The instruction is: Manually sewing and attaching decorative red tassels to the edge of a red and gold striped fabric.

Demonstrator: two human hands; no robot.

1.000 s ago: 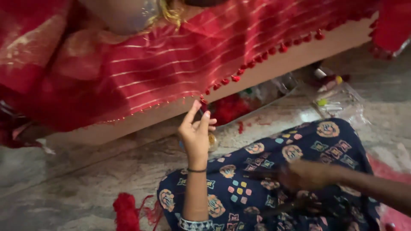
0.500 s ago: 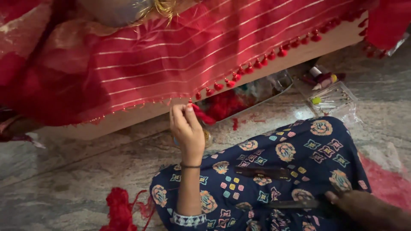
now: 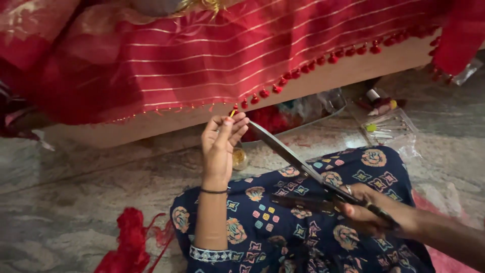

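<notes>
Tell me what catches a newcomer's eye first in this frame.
The red striped cloth fills the top, draped over a ledge, with a row of red tassels along its hem. At centre, the left hand pinches the hem's edge while the right hand points long scissors up at it. Loose red thread lies bottom left on the floor.

red cloth (image 3: 212, 55) cut off at top edge, scissors' handles (image 3: 353, 199) hidden inside right hand (image 3: 366, 210), forearm leaving frame
</notes>
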